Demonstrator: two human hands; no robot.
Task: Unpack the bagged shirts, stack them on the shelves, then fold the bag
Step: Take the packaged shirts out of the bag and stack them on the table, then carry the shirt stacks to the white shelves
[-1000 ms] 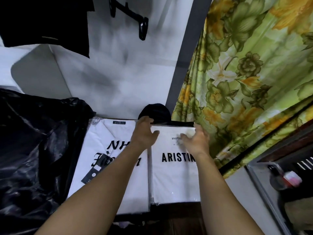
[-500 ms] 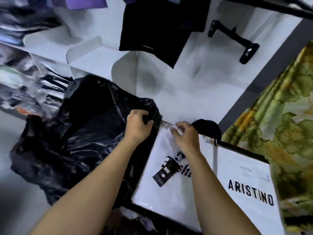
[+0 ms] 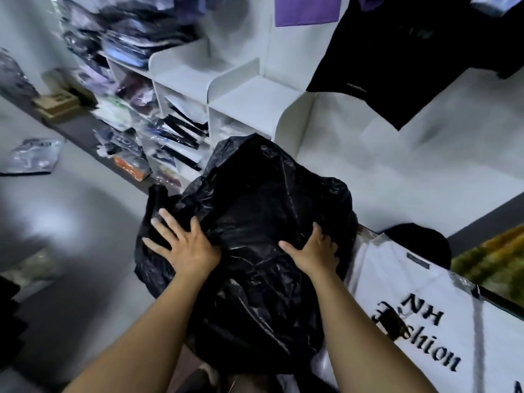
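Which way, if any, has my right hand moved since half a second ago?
Yes. The right hand has left the white shirt and moved left onto the black bag.

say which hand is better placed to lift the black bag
Right, probably: the right hand curls its fingers into the black bag, while the left hand lies flat on it, fingers spread.

Both arms reach forward, left hand (image 3: 185, 248) flat with fingers spread, right hand (image 3: 314, 251) with fingers curled, thumb out.
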